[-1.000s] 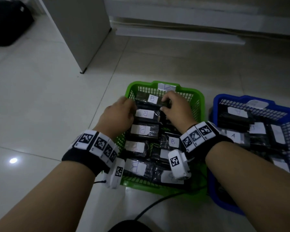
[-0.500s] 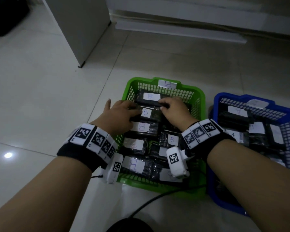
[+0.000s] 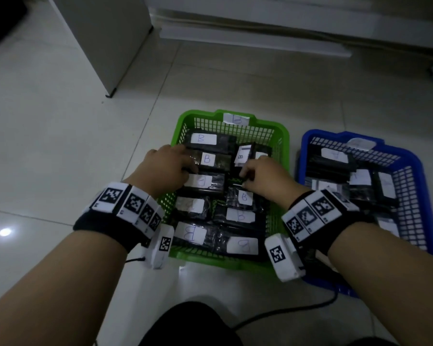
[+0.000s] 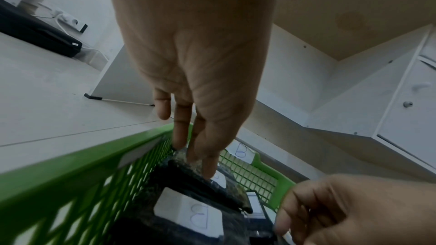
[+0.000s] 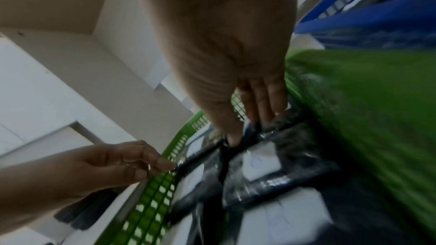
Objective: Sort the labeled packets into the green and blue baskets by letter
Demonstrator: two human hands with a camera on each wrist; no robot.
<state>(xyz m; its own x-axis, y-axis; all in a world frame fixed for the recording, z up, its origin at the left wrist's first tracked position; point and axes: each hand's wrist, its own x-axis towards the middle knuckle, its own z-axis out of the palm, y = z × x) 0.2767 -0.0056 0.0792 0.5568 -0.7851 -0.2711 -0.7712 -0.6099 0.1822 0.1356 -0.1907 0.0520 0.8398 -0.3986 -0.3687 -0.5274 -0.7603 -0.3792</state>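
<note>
The green basket (image 3: 284, 136) holds several black packets with white "B" labels. To its right, the blue basket (image 3: 308, 136) holds several packets whose labels are faint. My left hand (image 3: 165, 168) is at the green basket's left side and pinches the left end of a B packet (image 3: 206, 159); the left wrist view shows its fingertips (image 4: 179, 141) on that end. At the right column, my right hand (image 3: 260, 173) pinches between thumb and fingers (image 5: 266, 115) a B packet (image 3: 241, 156) that stands on edge.
Both baskets sit on pale floor tiles. A white cabinet (image 3: 98, 46) stands at the back left and a low white ledge (image 3: 255, 38) runs along the back. A black cable (image 3: 273, 318) trails on the floor in front of the baskets.
Both hands have come back from the far end of the green basket, leaving a B packet flat there. The right hand moved to the right column, where a packet now stands on edge.
</note>
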